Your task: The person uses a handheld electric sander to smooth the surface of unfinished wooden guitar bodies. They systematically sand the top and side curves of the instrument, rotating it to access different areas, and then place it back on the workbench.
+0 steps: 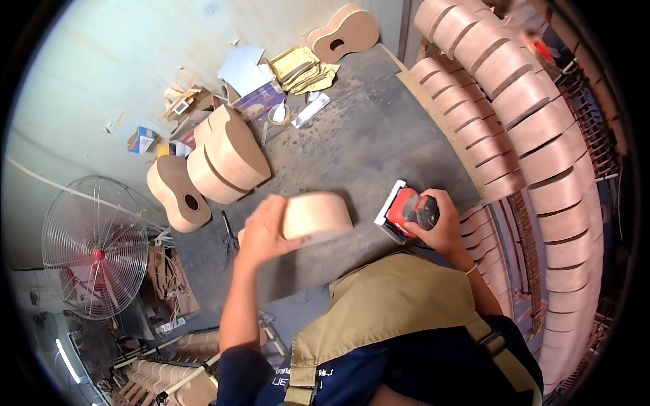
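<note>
My left hand (266, 229) grips the near left part of a pale wooden instrument body (319, 213), which rests on the dark, dusty workbench (342, 135), its curved side showing. To the right of it, my right hand (439, 227) is closed on a red and black power sander (409, 206); its flat white-edged pad faces left, toward the body, with a gap between them. A black tool (229, 240), too small to make out, lies just left of my left hand.
Stacked wooden bodies (227, 152), a body with soundhole (175, 189) and another (345, 37) border the bench's back and left, with yellow paper (301, 68) and boxes (254, 101). A metal fan (95, 247) stands left; long rows of bodies (552, 176) line the right.
</note>
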A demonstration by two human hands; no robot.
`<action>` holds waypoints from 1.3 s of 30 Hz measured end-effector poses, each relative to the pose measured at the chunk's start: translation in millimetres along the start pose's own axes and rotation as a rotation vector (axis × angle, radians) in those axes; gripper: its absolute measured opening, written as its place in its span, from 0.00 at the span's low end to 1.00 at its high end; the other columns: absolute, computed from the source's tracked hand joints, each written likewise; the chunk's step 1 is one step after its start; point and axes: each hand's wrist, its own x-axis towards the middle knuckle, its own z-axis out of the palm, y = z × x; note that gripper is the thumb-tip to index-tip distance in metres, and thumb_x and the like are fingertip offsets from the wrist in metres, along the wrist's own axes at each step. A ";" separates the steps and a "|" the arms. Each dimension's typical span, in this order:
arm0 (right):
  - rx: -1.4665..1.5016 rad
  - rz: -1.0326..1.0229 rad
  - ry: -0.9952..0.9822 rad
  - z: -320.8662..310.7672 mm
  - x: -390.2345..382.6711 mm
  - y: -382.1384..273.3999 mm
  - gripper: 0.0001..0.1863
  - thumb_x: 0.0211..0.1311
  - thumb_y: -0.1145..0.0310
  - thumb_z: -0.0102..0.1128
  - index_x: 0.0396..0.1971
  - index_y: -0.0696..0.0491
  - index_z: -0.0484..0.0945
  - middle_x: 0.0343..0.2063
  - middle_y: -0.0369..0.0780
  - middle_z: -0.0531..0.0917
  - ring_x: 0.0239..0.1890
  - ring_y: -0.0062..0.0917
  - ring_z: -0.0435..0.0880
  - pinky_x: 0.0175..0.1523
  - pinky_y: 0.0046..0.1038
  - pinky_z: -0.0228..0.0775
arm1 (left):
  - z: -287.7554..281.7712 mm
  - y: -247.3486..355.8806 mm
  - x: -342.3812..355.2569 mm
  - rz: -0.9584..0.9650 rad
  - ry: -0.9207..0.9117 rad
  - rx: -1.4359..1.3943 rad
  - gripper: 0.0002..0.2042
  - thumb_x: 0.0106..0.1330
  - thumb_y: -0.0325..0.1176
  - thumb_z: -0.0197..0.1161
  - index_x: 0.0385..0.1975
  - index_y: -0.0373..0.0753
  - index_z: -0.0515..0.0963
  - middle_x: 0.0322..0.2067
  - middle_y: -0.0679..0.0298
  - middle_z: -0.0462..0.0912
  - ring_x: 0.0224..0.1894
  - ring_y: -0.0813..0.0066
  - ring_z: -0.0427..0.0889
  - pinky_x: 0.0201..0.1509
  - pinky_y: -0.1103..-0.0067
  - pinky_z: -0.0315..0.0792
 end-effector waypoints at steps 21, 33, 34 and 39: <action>-0.253 0.269 0.066 -52.6 -55.5 14.9 0.42 0.41 0.72 0.90 0.60 0.52 0.75 0.52 0.46 0.81 0.56 0.46 0.83 0.62 0.42 0.77 | -23.2 -41.0 122.1 0.175 -0.189 0.604 0.20 0.71 0.28 0.66 0.62 0.47 0.79 0.59 0.56 0.78 0.65 0.51 0.77 0.73 0.59 0.69; -0.151 0.106 0.176 -47.2 24.5 -55.6 0.44 0.48 0.71 0.87 0.67 0.51 0.73 0.57 0.48 0.84 0.61 0.47 0.86 0.66 0.40 0.80 | 55.7 52.3 -3.1 -0.126 0.417 -0.024 0.41 0.52 0.51 0.89 0.58 0.31 0.74 0.46 0.45 0.76 0.50 0.39 0.79 0.53 0.53 0.75; -0.153 0.061 0.176 -43.6 36.1 -62.5 0.44 0.48 0.71 0.87 0.67 0.51 0.73 0.57 0.48 0.84 0.61 0.46 0.87 0.65 0.41 0.80 | 67.8 64.1 -9.7 -0.190 0.481 -0.042 0.41 0.54 0.50 0.89 0.59 0.31 0.74 0.46 0.45 0.76 0.50 0.39 0.79 0.53 0.53 0.75; -0.166 -0.127 0.076 -14.0 88.0 -92.4 0.41 0.49 0.67 0.87 0.65 0.48 0.77 0.54 0.44 0.85 0.55 0.46 0.88 0.57 0.44 0.83 | 78.3 116.9 -13.6 -0.400 0.052 0.078 0.41 0.66 0.52 0.76 0.75 0.35 0.74 0.57 0.43 0.76 0.56 0.40 0.80 0.58 0.54 0.75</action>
